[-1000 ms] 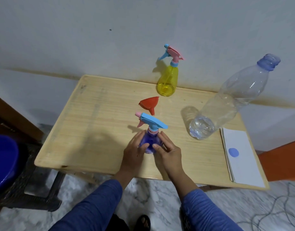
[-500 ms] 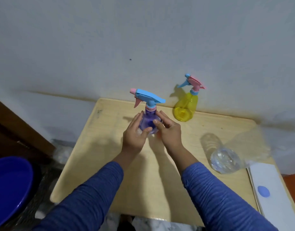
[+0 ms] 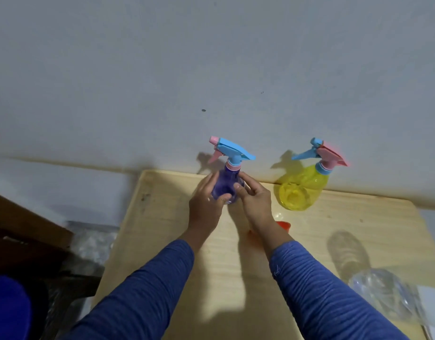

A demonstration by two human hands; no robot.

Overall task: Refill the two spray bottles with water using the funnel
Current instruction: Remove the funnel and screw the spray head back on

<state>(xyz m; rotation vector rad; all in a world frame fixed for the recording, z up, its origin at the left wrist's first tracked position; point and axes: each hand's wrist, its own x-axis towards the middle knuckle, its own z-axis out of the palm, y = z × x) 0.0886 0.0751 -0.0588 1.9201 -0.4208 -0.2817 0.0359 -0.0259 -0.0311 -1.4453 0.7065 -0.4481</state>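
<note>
We grip the purple spray bottle [image 3: 227, 188] upright between left hand [image 3: 206, 204] and right hand [image 3: 257, 201], fingers curled round its body, near the surface's [image 3: 162, 229] far edge. Yellow spray bottle [image 3: 301, 190] stands beside; red funnel [image 3: 284, 225] peeks behind our right wrist.

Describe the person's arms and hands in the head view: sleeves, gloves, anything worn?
Both arms wear long dark-blue sleeves of a ribbed, horizontally striped knit that ends at the wrists. The left hand and right hand are bare: no gloves. No rings, watch or bracelet show, though the frame is a little blurred. The right sleeve has a small pale fleck near its cuff.
</note>
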